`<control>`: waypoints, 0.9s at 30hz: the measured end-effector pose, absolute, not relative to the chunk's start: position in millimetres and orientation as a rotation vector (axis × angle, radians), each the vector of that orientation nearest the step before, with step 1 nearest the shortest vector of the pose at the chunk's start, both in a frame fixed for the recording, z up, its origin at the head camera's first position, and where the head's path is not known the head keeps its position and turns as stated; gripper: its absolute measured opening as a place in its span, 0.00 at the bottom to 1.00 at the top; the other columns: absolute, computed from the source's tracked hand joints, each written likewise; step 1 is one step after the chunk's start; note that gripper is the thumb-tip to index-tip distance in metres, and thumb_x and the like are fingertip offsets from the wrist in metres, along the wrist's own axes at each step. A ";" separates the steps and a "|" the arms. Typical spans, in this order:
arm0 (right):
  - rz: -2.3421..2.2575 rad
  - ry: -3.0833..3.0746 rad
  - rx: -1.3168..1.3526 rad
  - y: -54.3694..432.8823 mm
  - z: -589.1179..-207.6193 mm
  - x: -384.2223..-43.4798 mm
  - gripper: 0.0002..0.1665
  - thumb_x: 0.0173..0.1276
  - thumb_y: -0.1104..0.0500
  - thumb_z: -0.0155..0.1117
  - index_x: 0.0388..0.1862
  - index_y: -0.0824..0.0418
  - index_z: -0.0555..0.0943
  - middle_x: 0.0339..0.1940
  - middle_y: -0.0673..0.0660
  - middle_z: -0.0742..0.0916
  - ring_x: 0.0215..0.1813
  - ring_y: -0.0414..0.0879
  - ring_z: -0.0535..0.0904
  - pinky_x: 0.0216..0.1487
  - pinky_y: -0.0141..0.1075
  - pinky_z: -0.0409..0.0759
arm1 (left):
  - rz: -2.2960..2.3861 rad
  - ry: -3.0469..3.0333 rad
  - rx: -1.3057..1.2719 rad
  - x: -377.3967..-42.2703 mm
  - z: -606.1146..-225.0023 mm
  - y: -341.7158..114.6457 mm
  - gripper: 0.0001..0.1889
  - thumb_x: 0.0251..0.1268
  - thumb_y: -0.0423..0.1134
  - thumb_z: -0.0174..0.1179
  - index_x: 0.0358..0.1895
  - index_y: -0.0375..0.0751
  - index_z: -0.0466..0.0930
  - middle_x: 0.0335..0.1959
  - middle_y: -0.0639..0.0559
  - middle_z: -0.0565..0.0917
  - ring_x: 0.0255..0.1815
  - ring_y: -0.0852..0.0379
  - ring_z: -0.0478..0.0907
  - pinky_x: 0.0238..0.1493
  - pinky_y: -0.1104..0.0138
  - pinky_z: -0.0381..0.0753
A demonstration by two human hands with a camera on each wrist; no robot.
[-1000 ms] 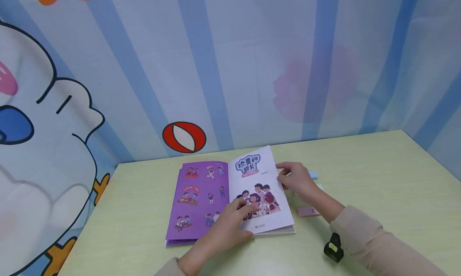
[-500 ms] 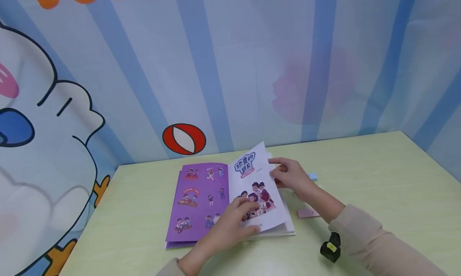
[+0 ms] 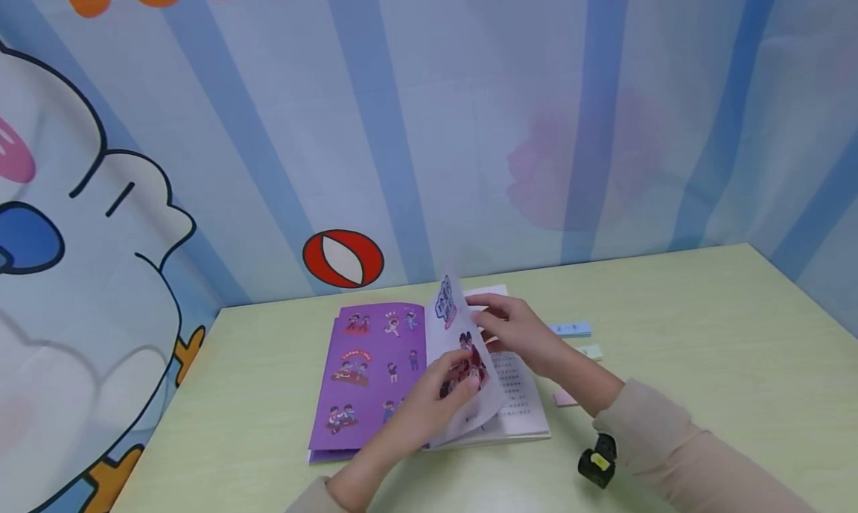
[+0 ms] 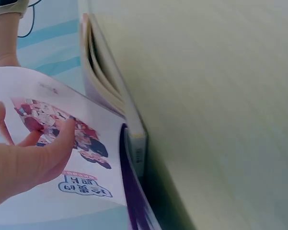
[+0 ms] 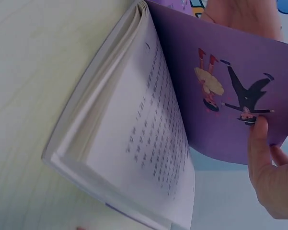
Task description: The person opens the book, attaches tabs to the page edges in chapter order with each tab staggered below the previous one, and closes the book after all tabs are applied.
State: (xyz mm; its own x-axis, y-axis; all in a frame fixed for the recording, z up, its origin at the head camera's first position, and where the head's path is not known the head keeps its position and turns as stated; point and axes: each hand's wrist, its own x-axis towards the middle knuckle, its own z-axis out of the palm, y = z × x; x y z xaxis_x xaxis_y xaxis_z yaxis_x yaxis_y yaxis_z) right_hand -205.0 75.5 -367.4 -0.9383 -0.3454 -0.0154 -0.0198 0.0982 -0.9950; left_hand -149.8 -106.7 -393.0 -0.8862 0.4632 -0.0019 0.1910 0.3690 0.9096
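A paperback book lies spread on the table, its purple inside cover (image 3: 369, 401) with small cartoon figures at the left. The white title page (image 3: 439, 342) stands raised and curved, partway over to the left. My right hand (image 3: 519, 334) pinches its free edge; in the right wrist view a finger rests on the page's purple back (image 5: 201, 129). My left hand (image 3: 425, 405) reaches over the purple side, fingers loosely bent against the page's printed front, also seen in the left wrist view. Beneath the lifted leaf, a page of text (image 5: 148, 115) shows.
Right of the book lie a blue paper strip (image 3: 571, 329), a pale green strip (image 3: 591, 352) and a pink strip (image 3: 565, 399), partly behind the right arm. A black wrist camera (image 3: 598, 461) hangs under the right sleeve. A printed curtain (image 3: 482, 126) rises behind the table.
The title page has swung up and left with my right hand, uncovering the text page. More of the paper strips shows. My left hand has stayed nearly in place.
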 end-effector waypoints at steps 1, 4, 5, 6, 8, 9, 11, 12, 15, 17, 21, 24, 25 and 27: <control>-1.910 2.141 -0.389 73.5 -368.5 -204.6 0.25 0.72 0.58 0.50 0.66 0.65 0.66 0.51 0.67 0.79 0.41 0.49 0.79 0.44 0.42 0.81 | 1.558 2.343 0.562 -150.5 -391.4 -106.5 0.27 0.71 0.50 0.47 0.68 0.41 0.59 0.67 0.42 0.63 0.66 0.45 0.62 0.61 0.55 0.68; -1.875 2.192 -0.469 66.9 -371.8 -202.8 0.26 0.72 0.56 0.52 0.66 0.66 0.67 0.53 0.68 0.78 0.43 0.50 0.78 0.44 0.42 0.81 | 1.661 2.234 0.482 -151.2 -386.1 -106.3 0.29 0.71 0.52 0.45 0.70 0.42 0.55 0.69 0.41 0.60 0.67 0.43 0.61 0.56 0.58 0.74; -1.872 2.208 -0.491 64.5 -372.8 -202.0 0.26 0.72 0.56 0.52 0.65 0.66 0.67 0.53 0.68 0.77 0.43 0.50 0.77 0.44 0.42 0.81 | 1.692 2.203 0.452 -151.5 -384.5 -106.4 0.30 0.71 0.52 0.45 0.70 0.41 0.54 0.69 0.40 0.59 0.67 0.42 0.60 0.55 0.58 0.75; -1.864 2.231 -0.506 61.9 -373.7 -201.1 0.26 0.71 0.55 0.53 0.65 0.66 0.68 0.53 0.68 0.78 0.43 0.50 0.77 0.43 0.42 0.81 | 1.722 2.173 0.427 -152.0 -382.9 -106.6 0.31 0.71 0.53 0.45 0.71 0.41 0.53 0.69 0.38 0.58 0.67 0.41 0.60 0.54 0.58 0.75; -1.835 2.290 -0.528 56.8 -375.0 -198.5 0.27 0.71 0.53 0.53 0.65 0.64 0.69 0.51 0.65 0.79 0.42 0.49 0.77 0.42 0.40 0.82 | 1.786 2.105 0.369 -152.7 -379.9 -107.1 0.32 0.72 0.53 0.44 0.72 0.41 0.50 0.69 0.36 0.57 0.67 0.39 0.59 0.52 0.57 0.76; -1.820 2.320 -0.538 54.1 -375.5 -197.2 0.27 0.71 0.52 0.54 0.64 0.63 0.69 0.50 0.64 0.79 0.42 0.49 0.77 0.41 0.40 0.82 | 1.818 2.077 0.342 -153.0 -378.3 -107.6 0.33 0.72 0.53 0.44 0.72 0.40 0.49 0.69 0.35 0.56 0.67 0.38 0.58 0.52 0.56 0.76; -1.770 2.395 -0.574 49.3 -376.2 -194.2 0.27 0.71 0.50 0.54 0.64 0.61 0.71 0.48 0.61 0.80 0.41 0.47 0.78 0.40 0.38 0.82 | 1.882 2.030 0.285 -154.2 -375.8 -108.6 0.34 0.71 0.52 0.46 0.72 0.38 0.48 0.68 0.33 0.57 0.66 0.37 0.59 0.52 0.55 0.76; -1.736 2.435 -0.596 47.2 -376.7 -192.8 0.26 0.71 0.49 0.54 0.64 0.60 0.71 0.48 0.60 0.81 0.40 0.47 0.78 0.38 0.37 0.82 | 1.916 2.007 0.264 -154.8 -374.8 -109.2 0.34 0.71 0.51 0.47 0.72 0.37 0.48 0.67 0.33 0.58 0.66 0.37 0.59 0.52 0.54 0.76; -1.639 2.559 -0.719 43.6 -380.2 -189.9 0.24 0.70 0.51 0.55 0.62 0.60 0.74 0.48 0.59 0.81 0.40 0.47 0.78 0.37 0.34 0.80 | 2.012 1.934 0.221 -156.2 -373.8 -111.8 0.32 0.69 0.45 0.51 0.70 0.33 0.50 0.65 0.33 0.62 0.63 0.41 0.64 0.54 0.54 0.75; -1.587 2.624 -0.827 43.7 -382.8 -188.7 0.22 0.70 0.55 0.56 0.60 0.63 0.75 0.47 0.60 0.82 0.40 0.48 0.78 0.37 0.33 0.79 | 2.047 1.902 0.197 -156.5 -374.9 -114.6 0.30 0.67 0.38 0.52 0.68 0.32 0.53 0.62 0.35 0.67 0.59 0.47 0.69 0.54 0.55 0.75; -1.546 2.651 -0.953 45.3 -388.1 -187.1 0.21 0.68 0.60 0.58 0.58 0.67 0.75 0.44 0.61 0.81 0.40 0.49 0.78 0.39 0.32 0.78 | 2.059 1.898 0.130 -155.7 -378.9 -122.8 0.28 0.62 0.31 0.50 0.66 0.31 0.58 0.53 0.43 0.77 0.47 0.58 0.76 0.49 0.63 0.78; -1.561 2.615 -0.961 45.1 -390.9 -185.2 0.23 0.67 0.58 0.59 0.58 0.68 0.74 0.43 0.61 0.80 0.38 0.46 0.78 0.38 0.32 0.78 | 2.071 1.902 0.100 -155.4 -380.5 -129.2 0.27 0.61 0.29 0.49 0.65 0.31 0.60 0.48 0.47 0.79 0.43 0.60 0.77 0.46 0.65 0.79; -1.564 2.612 -0.972 45.0 -392.0 -184.4 0.23 0.67 0.57 0.59 0.58 0.68 0.74 0.42 0.60 0.80 0.37 0.45 0.78 0.37 0.31 0.78 | 2.077 1.899 0.094 -155.3 -380.6 -131.1 0.27 0.61 0.29 0.49 0.65 0.31 0.60 0.47 0.48 0.79 0.42 0.60 0.77 0.46 0.66 0.79; -1.578 2.590 -0.965 44.3 -392.2 -182.6 0.24 0.68 0.56 0.59 0.59 0.68 0.74 0.42 0.60 0.79 0.36 0.44 0.77 0.35 0.31 0.79 | 2.084 1.902 0.085 -155.1 -380.1 -134.8 0.26 0.61 0.28 0.49 0.65 0.30 0.60 0.46 0.48 0.80 0.42 0.60 0.78 0.45 0.66 0.79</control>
